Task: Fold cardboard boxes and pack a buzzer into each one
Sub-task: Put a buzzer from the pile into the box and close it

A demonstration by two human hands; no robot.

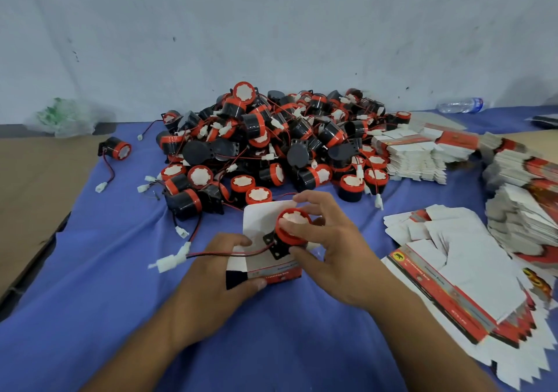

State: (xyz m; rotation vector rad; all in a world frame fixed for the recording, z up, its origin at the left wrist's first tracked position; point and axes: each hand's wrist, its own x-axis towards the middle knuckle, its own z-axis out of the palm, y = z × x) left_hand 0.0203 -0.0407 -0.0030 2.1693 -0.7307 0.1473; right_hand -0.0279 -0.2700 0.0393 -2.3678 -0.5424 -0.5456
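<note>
An opened cardboard box [260, 218], white inside with a red printed side, stands on the blue cloth in the middle foreground. My left hand [211, 273] grips its near left corner. My right hand [326, 246] holds a black buzzer with a red cap [294, 225] in the box's open top, fingers curled round the cap. The buzzer's red and black wire [229, 254] trails left over my left hand to a white connector [170, 261].
A big heap of buzzers [271, 144] lies beyond the box. One stray buzzer [116, 148] sits at the left. Stacks of flat boxes [416, 156] and fanned flat boxes [459, 273] fill the right. A water bottle [462, 105] and a plastic bag [65, 118] lie by the wall.
</note>
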